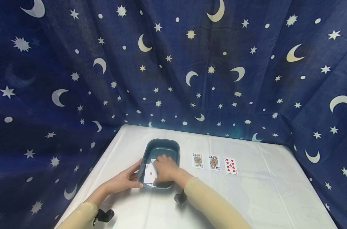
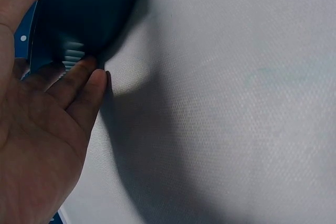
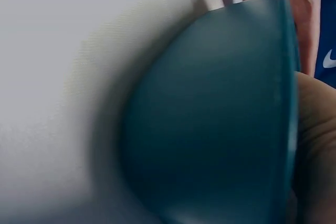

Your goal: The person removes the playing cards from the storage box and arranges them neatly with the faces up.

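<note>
With your left grip (image 1: 124, 180) holding the teal tub (image 1: 163, 152) and your right grip (image 1: 167, 170) pinching the ace of hearts (image 1: 149, 174) inside it, move the card gently so it won't bend.

The white-covered table (image 1: 265, 190) bears a teal tray (image 1: 163, 151) and three playing cards (image 1: 214, 163).

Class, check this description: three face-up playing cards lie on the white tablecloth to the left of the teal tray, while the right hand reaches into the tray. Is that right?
Not quite: the three face-up playing cards lie on the white tablecloth to the right of the teal tray, as the head view shows. The right hand does reach into the tray.
</note>
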### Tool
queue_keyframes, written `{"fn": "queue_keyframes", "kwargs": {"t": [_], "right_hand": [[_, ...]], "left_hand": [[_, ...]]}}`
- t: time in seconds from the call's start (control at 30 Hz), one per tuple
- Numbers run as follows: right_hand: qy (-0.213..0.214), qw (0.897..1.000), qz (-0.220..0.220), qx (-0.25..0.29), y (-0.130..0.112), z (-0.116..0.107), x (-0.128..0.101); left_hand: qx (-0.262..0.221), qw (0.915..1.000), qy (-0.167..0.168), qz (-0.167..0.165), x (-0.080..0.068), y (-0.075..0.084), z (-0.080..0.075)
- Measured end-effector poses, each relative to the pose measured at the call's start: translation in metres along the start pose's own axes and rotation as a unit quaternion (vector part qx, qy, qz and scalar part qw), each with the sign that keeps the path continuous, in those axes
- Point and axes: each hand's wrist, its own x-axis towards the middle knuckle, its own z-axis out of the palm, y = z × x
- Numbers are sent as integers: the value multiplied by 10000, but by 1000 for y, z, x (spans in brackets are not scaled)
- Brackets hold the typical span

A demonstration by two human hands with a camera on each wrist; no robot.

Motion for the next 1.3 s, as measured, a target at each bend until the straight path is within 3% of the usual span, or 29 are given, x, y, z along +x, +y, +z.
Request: {"fn": "queue_keyframes", "kwargs": {"t": [0.3,0.57,0.73,0.93,1.3], "right_hand": [[315,9989,-205,275,23,-28,-10],[553,9947,30,866,62,-59,-36],[703,9904,187,1179,99,-76,-61],[706,9859,699,1347,147,-86,-99],[730,9778,1517,1246,216,-72,-168]], "left_hand": [[154,9997,126,-142,1,-2,1],[194,9995,202,-125,1,-1,3],[159,9997,164,-54,1,-1,3],[124,9998,155,-53,2,-3,2],[125,9996,188,-157,1,-3,3]]}}
